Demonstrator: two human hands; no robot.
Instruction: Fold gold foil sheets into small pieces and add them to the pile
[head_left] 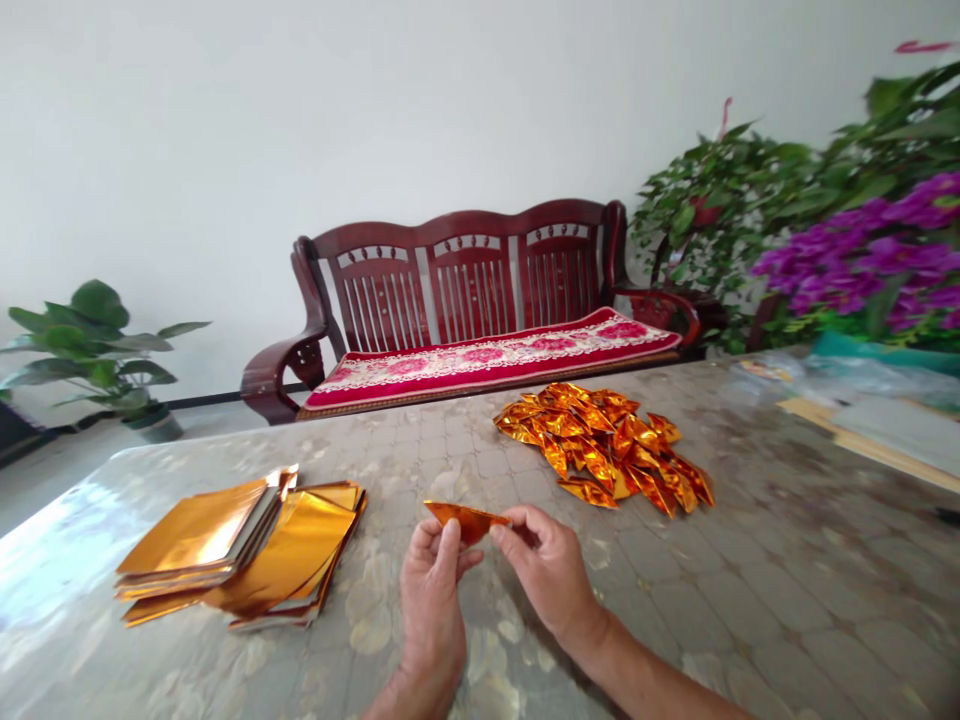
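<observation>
Between my two hands is a folded piece of gold foil paper (pixel 466 518), held up just above the table. My left hand (pixel 437 570) pinches its left part, thumb in front and fingers behind. At the right corner, my right hand (pixel 546 560) grips the foil between thumb and forefinger. Left of my hands lies a stack of flat gold foil sheets (pixel 199 530), with more sheets fanned out beside it. A heap of folded gold foil pieces (pixel 592 440) rests beyond my right hand, shiny and pointed at the ends.
A patterned cover lies on the table (pixel 420 450). Plastic bags and papers (pixel 892 420) are at the right edge, near purple flowers (pixel 870 250). Behind the table stands a dark wooden bench (pixel 465 270) with a red patterned cushion. A potted plant (pixel 105 345) stands left.
</observation>
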